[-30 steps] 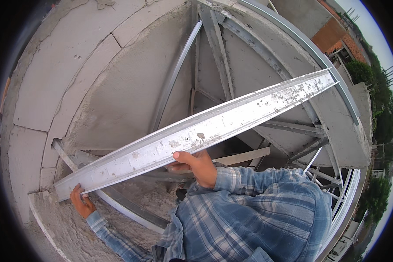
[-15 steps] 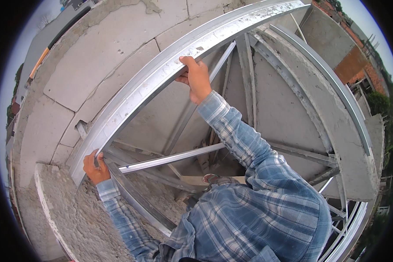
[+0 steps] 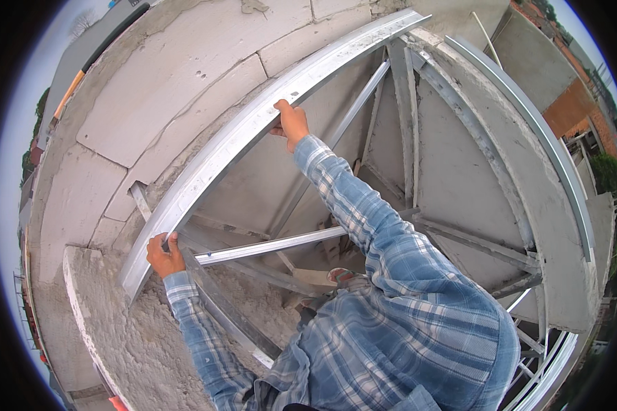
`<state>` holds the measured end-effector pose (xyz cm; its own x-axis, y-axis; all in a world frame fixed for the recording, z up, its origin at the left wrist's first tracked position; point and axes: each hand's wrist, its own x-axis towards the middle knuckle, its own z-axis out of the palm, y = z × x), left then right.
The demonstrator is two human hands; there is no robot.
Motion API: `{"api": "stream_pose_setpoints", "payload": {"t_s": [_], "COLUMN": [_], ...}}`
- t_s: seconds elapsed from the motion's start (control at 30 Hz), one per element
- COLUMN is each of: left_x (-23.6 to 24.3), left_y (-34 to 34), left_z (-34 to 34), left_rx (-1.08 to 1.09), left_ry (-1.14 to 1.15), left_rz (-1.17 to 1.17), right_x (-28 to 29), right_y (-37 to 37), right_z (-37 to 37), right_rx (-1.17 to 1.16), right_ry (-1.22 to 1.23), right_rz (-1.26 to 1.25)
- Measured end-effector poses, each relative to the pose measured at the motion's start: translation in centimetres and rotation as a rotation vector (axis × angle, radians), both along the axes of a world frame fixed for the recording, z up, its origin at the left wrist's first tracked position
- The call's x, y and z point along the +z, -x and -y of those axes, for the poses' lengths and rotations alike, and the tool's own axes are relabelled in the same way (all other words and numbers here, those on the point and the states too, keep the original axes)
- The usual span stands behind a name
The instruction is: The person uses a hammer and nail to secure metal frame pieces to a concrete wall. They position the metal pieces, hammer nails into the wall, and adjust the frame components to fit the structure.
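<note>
A long silver metal channel [image 3: 221, 145] lies along the block wall, running from lower left to the top of the view. Near its lower end, my left hand [image 3: 164, 257] grips the edge with the thumb up and fingers curled. Farther up, my right hand [image 3: 292, 125] holds the same edge, its thumb on top and its other fingers partly hidden beneath. Under my right arm a narrower silver metal bar [image 3: 274, 245] crosses the opening. A grey metal beam [image 3: 230, 312] slopes down beside my left forearm.
Pale block wall [image 3: 178, 75] rises at the far left, with an orange-and-black handled tool [image 3: 82, 74] on its top. Rough concrete [image 3: 127, 342] fills the lower left. Other metal trusses [image 3: 404, 123] span the opening, and another channel [image 3: 541, 123] lies along the right wall.
The channel's far end has drawn inward from the upper edge, toward me. Both hands have moved with it, still gripping. The view has also shifted slightly.
</note>
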<state>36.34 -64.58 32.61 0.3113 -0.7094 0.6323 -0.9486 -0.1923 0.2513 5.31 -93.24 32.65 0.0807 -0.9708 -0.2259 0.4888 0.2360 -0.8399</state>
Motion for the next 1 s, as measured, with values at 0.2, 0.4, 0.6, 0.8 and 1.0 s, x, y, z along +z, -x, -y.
{"api": "stream_pose_setpoints", "payload": {"t_s": [0.2,0.4,0.6,0.8,1.0], "left_x": [2.3,2.0,4.4,4.8,1.4], "left_y": [1.8,1.9,2.3,0.0,-1.1], "left_z": [-1.1,-2.5,-0.6,3.7,4.6], "left_rx": [0.064,0.087,0.087,-0.037,-0.039], "left_ry": [-0.029,-0.019,0.081,0.079,-0.038], "left_rz": [-0.030,-0.058,0.038,0.055,-0.057], "right_x": [-1.2,-0.9,0.7,2.7,1.3], "right_y": [2.2,2.2,2.0,1.5,2.5], "right_z": [0.8,-0.2,0.6,2.9,3.6], "right_rx": [0.248,0.183,0.108,0.002,0.070], "right_ry": [0.016,0.052,0.021,0.031,0.013], "right_rz": [0.002,-0.051,0.014,-0.003,-0.048]}}
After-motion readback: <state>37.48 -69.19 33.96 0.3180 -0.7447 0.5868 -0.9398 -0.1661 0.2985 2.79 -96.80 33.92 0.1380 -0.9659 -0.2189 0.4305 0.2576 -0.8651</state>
